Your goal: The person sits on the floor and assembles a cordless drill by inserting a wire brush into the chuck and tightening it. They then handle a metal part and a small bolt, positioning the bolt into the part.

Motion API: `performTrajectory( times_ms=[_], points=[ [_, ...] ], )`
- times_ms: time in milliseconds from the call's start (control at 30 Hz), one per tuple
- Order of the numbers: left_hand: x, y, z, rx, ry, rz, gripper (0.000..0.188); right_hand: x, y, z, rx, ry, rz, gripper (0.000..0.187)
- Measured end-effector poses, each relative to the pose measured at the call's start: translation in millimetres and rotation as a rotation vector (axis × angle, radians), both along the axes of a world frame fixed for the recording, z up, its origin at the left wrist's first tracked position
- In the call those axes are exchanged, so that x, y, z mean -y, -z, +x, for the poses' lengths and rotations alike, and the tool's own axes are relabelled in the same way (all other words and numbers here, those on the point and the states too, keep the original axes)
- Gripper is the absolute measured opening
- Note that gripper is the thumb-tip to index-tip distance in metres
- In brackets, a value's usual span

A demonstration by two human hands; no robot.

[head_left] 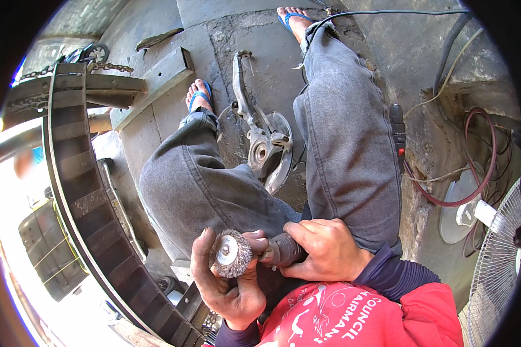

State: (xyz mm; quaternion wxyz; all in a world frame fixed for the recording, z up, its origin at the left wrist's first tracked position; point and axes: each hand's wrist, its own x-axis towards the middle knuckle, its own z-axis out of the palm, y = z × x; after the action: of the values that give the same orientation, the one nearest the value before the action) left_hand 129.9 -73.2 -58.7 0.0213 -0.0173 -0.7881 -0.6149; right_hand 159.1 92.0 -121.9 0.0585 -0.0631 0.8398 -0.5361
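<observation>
In my lap is a grey power tool point(287, 250) with a round wire brush point(234, 253) at its end. The brush has frayed metal bristles and a pale central hub with a nut. My left hand point(233, 298) curls around the brush, its fingers closed at the bristles and behind them. My right hand point(334, 248) grips the tool's body, thumb and fingers wrapped round it; most of the tool behind that hand is hidden. On the ground between my legs lies a metal steering knuckle point(261, 151) with a long curved arm and a thin round shield point(282, 165).
A ribbed metal ramp point(75, 168) curves along the left, beside a steel beam point(162, 78) and chain point(113, 67). At the right are a fan point(495, 272), a dark red hose point(446, 203), a pale disc point(454, 214) and a black cylindrical object point(397, 124). A black cable point(399, 11) crosses the top.
</observation>
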Motion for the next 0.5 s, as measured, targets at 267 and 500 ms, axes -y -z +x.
performTrajectory(
  times_ms=[267, 500],
  points=[
    [-5.1, -3.0, 0.3, 0.061, -0.069, 0.006, 0.078, -0.7, 0.3, 0.3, -0.011, -0.001, -0.006, 0.063],
    [-3.0, -1.7, -2.1, 0.04, -0.042, 0.068, 0.076, -1.1, -0.2, -0.1, -0.013, 0.002, 0.004, 0.064]
  ],
)
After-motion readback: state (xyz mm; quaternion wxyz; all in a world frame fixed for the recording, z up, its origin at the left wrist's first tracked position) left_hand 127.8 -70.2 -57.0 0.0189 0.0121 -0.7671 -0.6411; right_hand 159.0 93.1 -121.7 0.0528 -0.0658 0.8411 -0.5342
